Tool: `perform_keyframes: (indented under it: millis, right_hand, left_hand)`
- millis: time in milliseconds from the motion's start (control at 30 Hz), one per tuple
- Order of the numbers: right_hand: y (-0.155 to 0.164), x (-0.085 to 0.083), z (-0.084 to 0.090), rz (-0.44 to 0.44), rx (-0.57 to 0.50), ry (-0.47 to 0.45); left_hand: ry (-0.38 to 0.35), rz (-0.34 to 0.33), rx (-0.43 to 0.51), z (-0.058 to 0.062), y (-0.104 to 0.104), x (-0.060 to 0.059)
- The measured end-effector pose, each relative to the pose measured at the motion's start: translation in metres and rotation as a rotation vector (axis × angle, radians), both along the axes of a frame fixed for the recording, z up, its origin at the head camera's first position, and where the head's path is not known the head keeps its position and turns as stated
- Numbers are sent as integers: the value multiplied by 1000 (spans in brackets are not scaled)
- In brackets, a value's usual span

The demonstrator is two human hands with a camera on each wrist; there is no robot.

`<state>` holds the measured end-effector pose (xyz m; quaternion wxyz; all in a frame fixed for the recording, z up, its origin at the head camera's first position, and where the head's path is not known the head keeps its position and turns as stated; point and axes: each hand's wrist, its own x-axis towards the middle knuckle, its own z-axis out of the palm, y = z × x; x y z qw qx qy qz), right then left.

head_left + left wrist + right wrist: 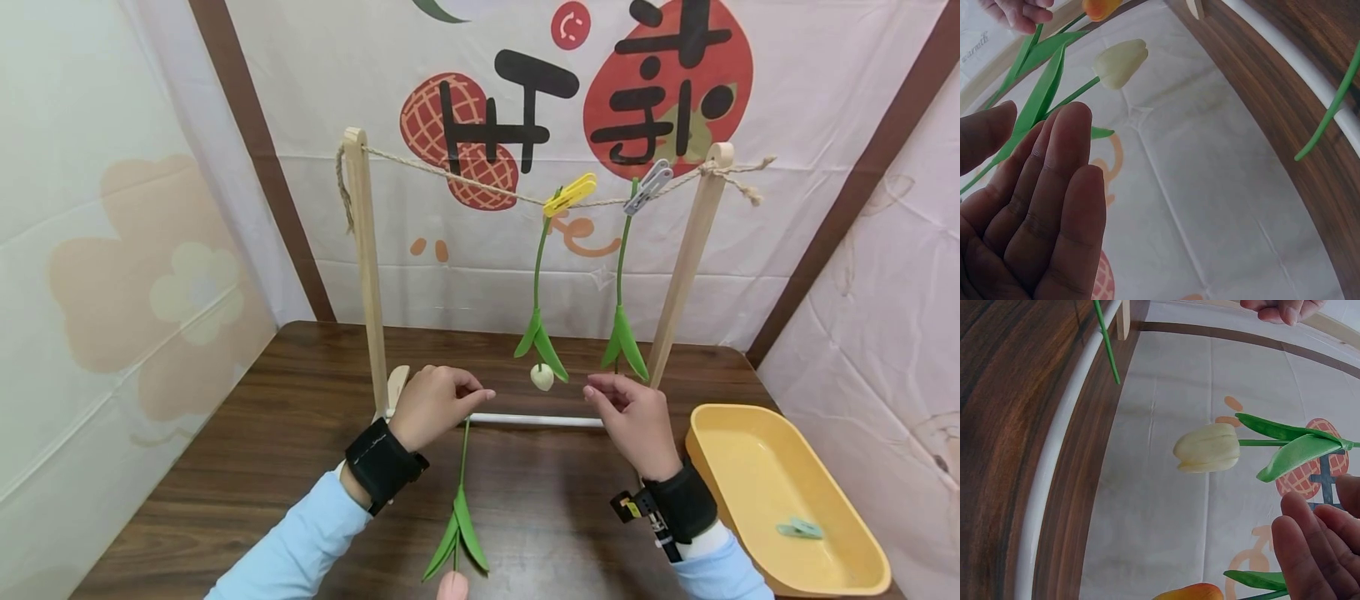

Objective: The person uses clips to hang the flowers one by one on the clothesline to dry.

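White tulip with green leaves hangs upside down by a yellow plastic clothespin from beige twine, right of centre, between the left hand and right hand; both have thumbs parted from relaxed fingers.

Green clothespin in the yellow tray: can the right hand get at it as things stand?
Likely yes: the right hand looks empty, the yellow tray sits beside its wrist, and nothing covers the green clothespin.
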<state>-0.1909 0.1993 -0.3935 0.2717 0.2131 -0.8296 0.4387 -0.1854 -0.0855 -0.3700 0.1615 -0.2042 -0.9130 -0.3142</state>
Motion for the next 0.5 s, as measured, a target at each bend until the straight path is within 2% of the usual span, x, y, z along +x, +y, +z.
perform_keyframes:
  millis: [500]
  right_hand:
    - [4, 6, -12, -9, 46, -34]
  left_hand:
    - [-4, -1, -35, -18, -6, 5]
